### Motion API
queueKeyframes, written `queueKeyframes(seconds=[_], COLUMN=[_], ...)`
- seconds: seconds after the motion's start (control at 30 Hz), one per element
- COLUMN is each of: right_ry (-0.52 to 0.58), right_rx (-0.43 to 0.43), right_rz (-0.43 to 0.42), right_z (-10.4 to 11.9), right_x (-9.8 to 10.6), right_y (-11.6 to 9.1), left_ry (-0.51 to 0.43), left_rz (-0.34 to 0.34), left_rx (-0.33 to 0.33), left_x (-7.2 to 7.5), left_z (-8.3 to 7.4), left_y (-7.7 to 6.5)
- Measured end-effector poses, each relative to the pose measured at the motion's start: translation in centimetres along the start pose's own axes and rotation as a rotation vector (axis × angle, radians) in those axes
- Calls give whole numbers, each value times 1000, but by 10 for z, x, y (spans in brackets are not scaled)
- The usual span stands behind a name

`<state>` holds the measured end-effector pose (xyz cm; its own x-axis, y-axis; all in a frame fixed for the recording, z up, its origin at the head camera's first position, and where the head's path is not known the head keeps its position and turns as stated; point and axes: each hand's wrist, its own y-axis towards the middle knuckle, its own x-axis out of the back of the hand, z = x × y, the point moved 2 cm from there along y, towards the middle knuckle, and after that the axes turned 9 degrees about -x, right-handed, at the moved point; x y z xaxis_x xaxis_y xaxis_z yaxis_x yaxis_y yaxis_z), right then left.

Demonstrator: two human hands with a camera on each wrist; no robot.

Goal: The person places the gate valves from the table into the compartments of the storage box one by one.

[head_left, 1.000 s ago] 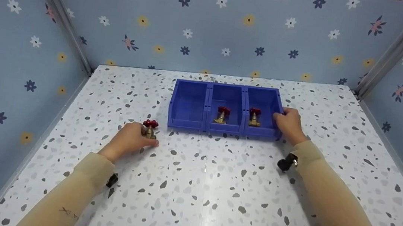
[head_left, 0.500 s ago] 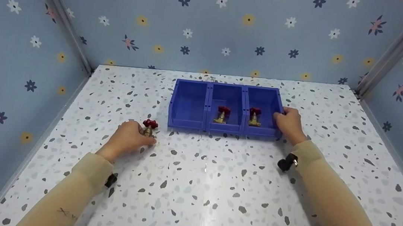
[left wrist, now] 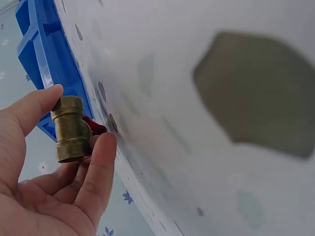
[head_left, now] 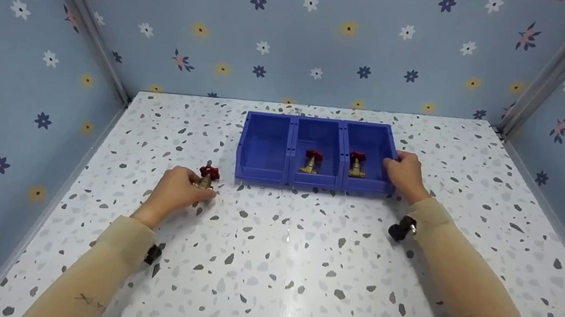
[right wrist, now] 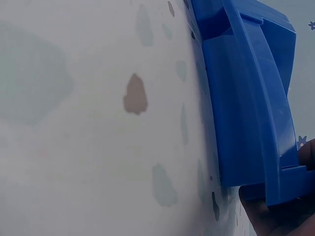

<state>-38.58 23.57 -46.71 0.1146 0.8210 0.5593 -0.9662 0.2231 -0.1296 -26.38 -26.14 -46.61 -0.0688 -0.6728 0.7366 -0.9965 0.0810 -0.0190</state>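
Observation:
My left hand [head_left: 171,192] pinches a brass valve [head_left: 204,182] with a red handwheel [head_left: 210,172], left of the blue bins. In the left wrist view the brass body [left wrist: 71,130] sits between the thumb and fingers, its handwheel mostly hidden behind it. Three joined blue bins [head_left: 262,174] stand at the back of the table. My right hand [head_left: 407,176] grips the right bin's outer side wall, thumb inside; the right wrist view shows the fingers at the bin's [right wrist: 241,108] edge. One valve [head_left: 311,162] lies in the middle bin, another [head_left: 357,165] in the right bin.
The speckled white table [head_left: 271,262] runs back to a flowered blue wall [head_left: 285,33]. Similar panels stand on both sides, with metal posts [head_left: 87,22] in the corners. A small black device [head_left: 402,229] is at the right wrist, another [head_left: 152,254] at the left.
My left hand has shifted slightly left and away from me with the valve, whose handwheel now leans to the right. The right hand and the bins stay in place.

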Motion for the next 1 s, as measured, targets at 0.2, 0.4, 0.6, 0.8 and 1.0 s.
queueKeyframes(seconds=[0.2, 0.4, 0.6, 0.8, 1.0], right_ry=[3, -6, 10, 22, 11], right_rx=[1, 8, -7, -18, -27], right_rz=[6, 4, 9, 18, 20], right_z=[-1, -2, -1, -3, -4], right_x=[-1, -2, -2, -2, -1], right_y=[-1, 0, 1, 3, 4], left_ry=[-45, -89, -55, -50, -103], left_rz=[-22, -30, -92, -198, -289], left_rx=[11, 20, 15, -51, -82], left_x=[0, 3, 6, 8, 10], left_z=[0, -1, -2, -7, -12], left_y=[-3, -4, -2, -1, 3])
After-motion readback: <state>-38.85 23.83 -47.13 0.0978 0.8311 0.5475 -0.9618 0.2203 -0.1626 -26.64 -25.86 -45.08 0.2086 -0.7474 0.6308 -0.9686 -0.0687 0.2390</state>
